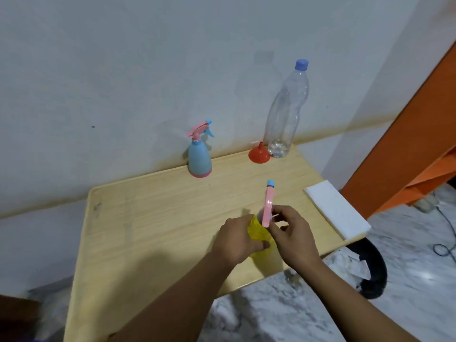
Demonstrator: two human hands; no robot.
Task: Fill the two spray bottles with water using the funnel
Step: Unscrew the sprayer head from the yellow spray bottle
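left hand (235,239) wraps yellow spray bottle (259,234) near table (148,218) front edge, right hand (292,233) pinches its pink spray head (268,208); blue spray bottle (199,156), red funnel (259,154), nearly drained water bottle (286,112) upright along wall.

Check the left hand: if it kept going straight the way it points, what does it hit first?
The left hand already grips the yellow spray bottle, so that comes first; just beyond lies the right hand.

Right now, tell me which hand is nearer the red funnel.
Right. The right hand, on the yellow bottle's pink sprayer head, sits almost straight below the red funnel; the left hand lies farther left.
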